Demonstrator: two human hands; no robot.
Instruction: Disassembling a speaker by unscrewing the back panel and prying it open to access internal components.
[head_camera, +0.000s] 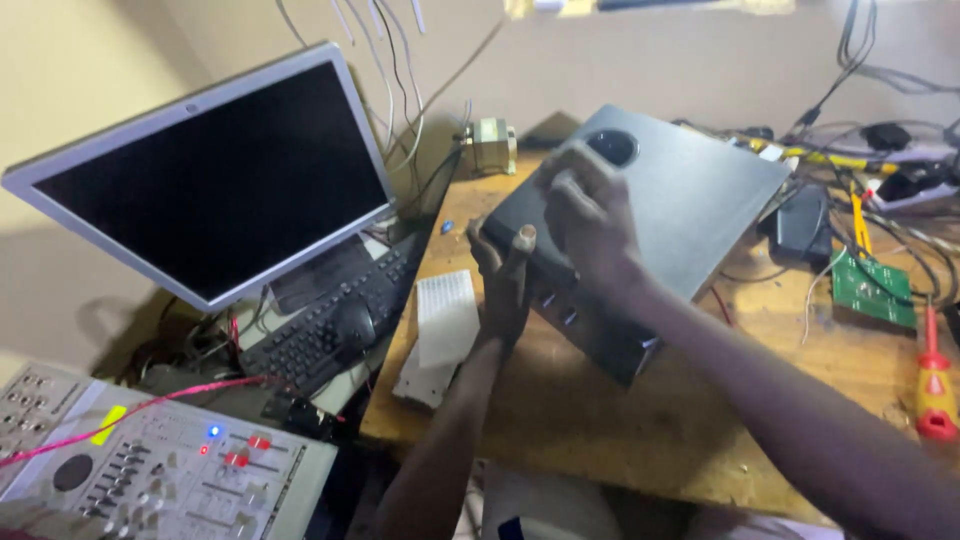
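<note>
While we look down at the wooden counter (560, 400), we see both of our hands clamped on a grey metal box (690, 190) that lies tilted across its middle. Our left hand (505, 280) grips the box's near left corner, thumb up against its edge, fingers wrapped below. Our right hand (590, 215) lies over the top of the box near that same corner, fingers curled down onto the lid, just beside a round black opening (612, 147) in the lid. The two hands are close together, almost touching.

Just left of the box lies a white ribbed strip (445, 320) on the counter's left edge. Beyond that edge a black keyboard (330, 320) sits under a tilted dark monitor (215, 170), and a pale control panel (150, 470) with sliders and small lit lamps fills the lower left corner. Behind the box a small square motor (492, 145) stands against the wall. To the right we see a green circuit board (875, 290), a red and yellow screwdriver (935, 385), a black adapter (803, 222) and a tangle of wires (900, 150).
</note>
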